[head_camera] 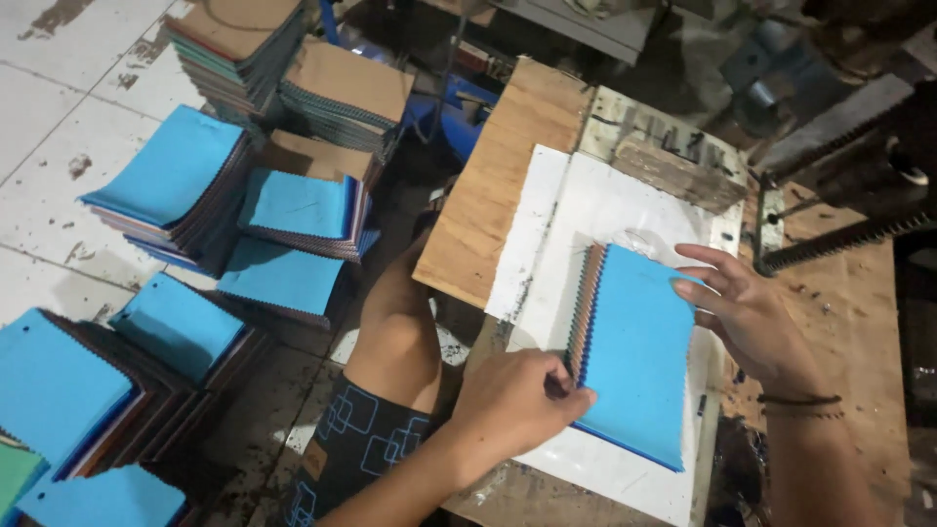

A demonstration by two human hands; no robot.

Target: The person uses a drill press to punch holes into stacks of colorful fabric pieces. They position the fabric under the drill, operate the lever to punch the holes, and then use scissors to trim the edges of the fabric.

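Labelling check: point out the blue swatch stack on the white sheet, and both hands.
swatch stack (639, 351), head view, blue top cover
left hand (512, 400), head view, back of hand
right hand (752, 312), head view, palm

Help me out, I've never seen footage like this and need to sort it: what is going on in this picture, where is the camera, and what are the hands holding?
There is no machine here, only a person's two bare hands. The one picture comes from a camera worn on the person's head, looking down. The left hand grips the near left edge of a stack of fabric swatches with a bright blue top sheet. The right hand rests against the stack's right edge, fingers spread. The stack lies on a white sheet over a wooden board. On the tiled floor to the left are many similar blue-topped stacks.
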